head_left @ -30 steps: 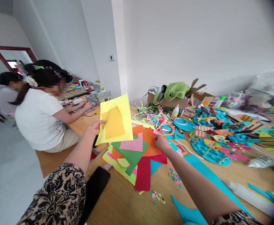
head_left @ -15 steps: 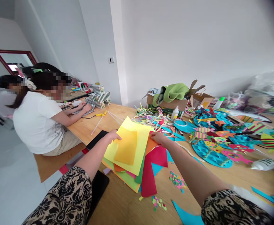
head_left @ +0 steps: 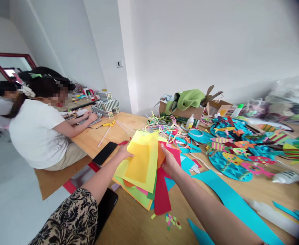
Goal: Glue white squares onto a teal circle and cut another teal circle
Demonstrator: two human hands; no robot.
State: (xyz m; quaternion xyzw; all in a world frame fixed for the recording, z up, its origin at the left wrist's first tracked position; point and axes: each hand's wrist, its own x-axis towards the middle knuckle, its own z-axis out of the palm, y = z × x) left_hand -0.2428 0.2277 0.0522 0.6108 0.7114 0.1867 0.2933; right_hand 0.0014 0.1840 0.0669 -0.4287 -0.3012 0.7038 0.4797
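A stack of coloured craft sheets lies on the table, with yellow sheets (head_left: 140, 160) on top and green, orange and red ones fanned out below. My left hand (head_left: 124, 153) is closed on the left edge of the yellow sheets, thumb on top. At the stack's right side, my right hand (head_left: 170, 162) is closed around the edge of an orange sheet (head_left: 160, 156), thumb upright; its other fingers are partly hidden. A red cut piece (head_left: 162, 195) sticks out beneath the right hand. Beside my right forearm lies a long curved blue piece (head_left: 231, 194).
Felt-like fish (head_left: 232, 161) and blue discs cover the right side. Behind the stack are tangled strips (head_left: 162, 126), a glue bottle (head_left: 190, 121) and a box with green material (head_left: 190, 100). Phones (head_left: 105, 153) lie to the left. A co-worker (head_left: 37, 132) sits beyond them.
My right hand has turned, its thumb now upright at the sheets' edge. The top yellow sheet has shifted and bent. The long blue piece beside my right forearm now shows.
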